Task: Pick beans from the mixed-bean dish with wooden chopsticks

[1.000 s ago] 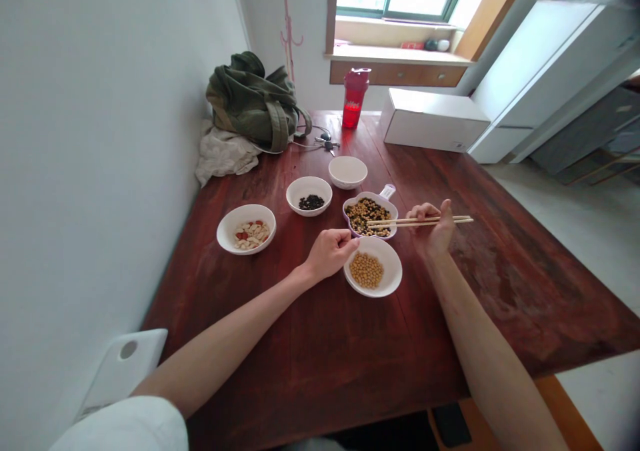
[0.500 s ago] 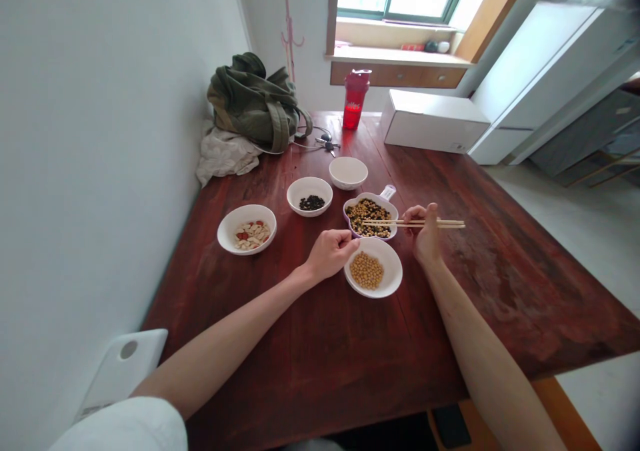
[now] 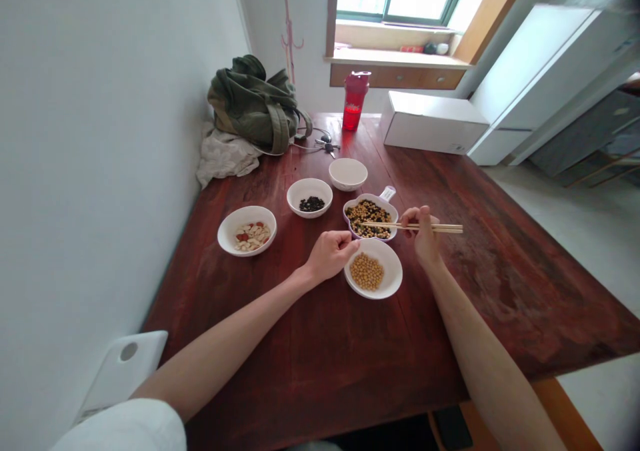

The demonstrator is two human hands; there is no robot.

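Note:
My right hand (image 3: 421, 232) grips a pair of wooden chopsticks (image 3: 447, 228), whose tips reach into a purple-rimmed, handled dish (image 3: 387, 193) of mixed yellow and black beans. The tips lie close together among the beans; whether they pinch one is too small to tell. Closed, my left hand (image 3: 331, 254) touches the left rim of a white bowl (image 3: 390, 274) of yellow beans, just in front of the dish. Farther left are a white bowl (image 3: 310, 188) with black beans and another bowl (image 3: 229, 228) with pale and reddish pieces. A white bowl (image 3: 349, 173) behind the dish looks empty.
On the wooden table's (image 3: 350, 371) far side are a green bag (image 3: 255, 108) on a pale cloth (image 3: 227, 156), keys (image 3: 327, 147), a red bottle (image 3: 355, 101) and a white box (image 3: 434, 123). A wall runs along the left.
The chopsticks have tilted slightly and their tips have come closer together in the dish. My right hand's fingers have shifted a little. My left hand remains at the bowl.

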